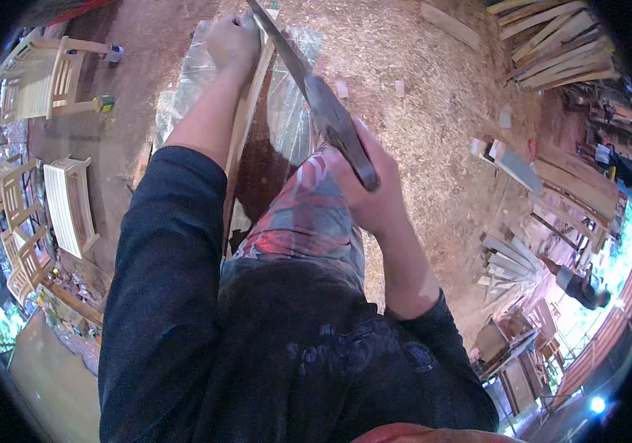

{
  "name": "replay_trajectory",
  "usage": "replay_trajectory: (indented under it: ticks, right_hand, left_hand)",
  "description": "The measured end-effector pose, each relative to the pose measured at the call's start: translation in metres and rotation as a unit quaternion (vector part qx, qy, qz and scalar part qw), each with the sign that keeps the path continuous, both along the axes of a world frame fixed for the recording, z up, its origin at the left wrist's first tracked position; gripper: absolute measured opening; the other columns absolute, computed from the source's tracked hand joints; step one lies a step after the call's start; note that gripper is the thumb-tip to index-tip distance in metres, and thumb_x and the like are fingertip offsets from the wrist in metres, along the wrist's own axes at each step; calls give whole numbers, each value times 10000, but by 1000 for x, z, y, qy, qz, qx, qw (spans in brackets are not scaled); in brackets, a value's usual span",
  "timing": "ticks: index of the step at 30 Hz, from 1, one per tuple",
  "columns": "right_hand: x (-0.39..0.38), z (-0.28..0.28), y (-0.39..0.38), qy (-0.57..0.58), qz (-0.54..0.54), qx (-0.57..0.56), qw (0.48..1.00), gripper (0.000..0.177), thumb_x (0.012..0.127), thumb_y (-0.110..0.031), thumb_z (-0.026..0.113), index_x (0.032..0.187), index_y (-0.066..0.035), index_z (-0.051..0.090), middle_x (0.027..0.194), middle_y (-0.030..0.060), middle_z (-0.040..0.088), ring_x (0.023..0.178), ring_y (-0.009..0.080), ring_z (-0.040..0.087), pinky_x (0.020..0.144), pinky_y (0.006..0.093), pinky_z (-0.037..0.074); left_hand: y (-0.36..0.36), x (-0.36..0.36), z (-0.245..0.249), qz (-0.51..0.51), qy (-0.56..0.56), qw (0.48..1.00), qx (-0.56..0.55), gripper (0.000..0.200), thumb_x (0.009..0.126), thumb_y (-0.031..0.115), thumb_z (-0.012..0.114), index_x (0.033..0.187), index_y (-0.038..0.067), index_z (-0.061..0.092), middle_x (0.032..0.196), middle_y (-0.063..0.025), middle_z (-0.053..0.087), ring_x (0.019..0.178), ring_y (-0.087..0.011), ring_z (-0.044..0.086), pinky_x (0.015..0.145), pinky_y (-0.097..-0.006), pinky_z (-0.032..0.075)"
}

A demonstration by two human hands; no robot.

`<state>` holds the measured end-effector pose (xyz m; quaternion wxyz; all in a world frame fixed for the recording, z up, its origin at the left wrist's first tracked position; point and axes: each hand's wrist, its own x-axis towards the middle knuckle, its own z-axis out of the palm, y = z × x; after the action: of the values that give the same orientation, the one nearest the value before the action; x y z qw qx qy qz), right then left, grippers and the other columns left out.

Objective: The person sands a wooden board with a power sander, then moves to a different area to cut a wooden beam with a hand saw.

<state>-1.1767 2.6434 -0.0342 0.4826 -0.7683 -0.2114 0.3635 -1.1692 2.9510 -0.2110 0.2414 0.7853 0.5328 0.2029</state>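
Observation:
My right hand [367, 177] is closed around the dark handle of a handsaw [330, 114], seen almost edge-on. Its narrow blade slants up and left to the top edge of the view, crossing above a long wooden plank [255, 92]. At the far end of the plank, my left hand [233, 46] is closed with its fingers curled against the wood. The plank runs back toward my body beside my bent leg in patterned trousers [308, 203]. The tip of the blade and where it meets the wood are hard to make out.
Wood shavings cover the floor [426, 155]. Slatted wooden furniture [68, 203] stands on the left, with a yellow-black tool [104, 104] nearby. Stacked boards [563, 40] lie at upper right, and more timber [515, 166] below. A person [578, 284] is far off to the right.

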Motion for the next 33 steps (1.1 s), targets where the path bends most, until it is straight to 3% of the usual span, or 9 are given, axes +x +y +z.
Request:
replay_trajectory:
  ticks: [8, 13, 15, 18, 22, 26, 30, 32, 33]
  right_hand:
    - [-22, 44, -101, -26, 50, -39, 998, 505, 997, -165, 682, 1457, -8, 547, 987, 94, 711, 861, 122, 652, 826, 294, 527]
    - [12, -8, -4, -46, 38, 37, 998, 532, 985, -169, 692, 1471, -7, 547, 992, 129, 726, 894, 193, 725, 845, 341, 570]
    - [25, -21, 42, 48, 4, -3, 999, 530, 977, -178, 704, 1457, -6, 558, 979, 140, 739, 896, 244, 754, 846, 379, 583]
    - [17, -31, 43, -93, 26, -31, 995, 524, 978, -189, 710, 1447, -7, 566, 969, 151, 744, 880, 251, 751, 838, 371, 578]
    - [-11, 24, -39, 23, 18, -29, 999, 569, 978, -181, 711, 1483, 6, 528, 1084, 186, 751, 986, 241, 751, 882, 355, 564]
    - [-37, 47, -101, -51, 59, -51, 996, 551, 992, -137, 690, 1482, 36, 508, 1079, 201, 748, 1012, 224, 759, 910, 335, 559]
    - [-22, 21, -40, 15, 11, -42, 999, 549, 974, -152, 713, 1449, 51, 527, 1102, 217, 747, 976, 265, 766, 877, 390, 569]
    - [3, -32, 11, -153, 41, 56, 986, 582, 954, -186, 723, 1449, 52, 530, 1086, 240, 739, 947, 332, 762, 861, 442, 572]
    - [13, -42, 42, -118, 24, 30, 992, 574, 968, -222, 721, 1450, 41, 554, 1070, 183, 721, 962, 254, 715, 871, 390, 553]
  left_hand:
    - [4, -1, -9, -21, -6, 998, 50, 505, 1004, 473, 631, 874, 12, 791, 858, -242, 753, 845, -442, 733, 809, -514, 554]
    - [-1, 1, -1, -6, -34, 999, 12, 473, 999, 431, 648, 821, -2, 715, 835, -251, 728, 819, -450, 705, 770, -528, 531]
    - [-4, 1, 4, -4, -25, 1000, 18, 465, 993, 432, 658, 835, -1, 718, 837, -250, 729, 819, -448, 706, 769, -529, 533]
    - [-5, 2, 7, 6, -25, 1000, 10, 462, 988, 437, 666, 850, 0, 722, 844, -251, 733, 817, -451, 706, 773, -535, 538]
    - [-2, 4, 2, 15, -15, 1000, -6, 487, 996, 472, 644, 882, 12, 758, 878, -247, 750, 856, -445, 724, 820, -521, 554]
    - [-1, 2, -3, 21, -14, 1000, -17, 499, 1000, 489, 634, 893, 23, 776, 864, -231, 758, 836, -433, 732, 812, -508, 562]
    - [-4, 1, 8, 11, -28, 999, -36, 468, 1003, 433, 657, 855, -5, 733, 840, -264, 732, 819, -458, 708, 792, -537, 533]
    - [-4, 2, 6, 19, -44, 998, -51, 464, 1004, 429, 658, 860, -5, 736, 840, -263, 732, 820, -459, 707, 793, -534, 533]
    - [-5, 2, 7, 18, -39, 998, -46, 462, 1004, 429, 658, 866, -5, 738, 841, -263, 732, 819, -459, 707, 793, -536, 533]
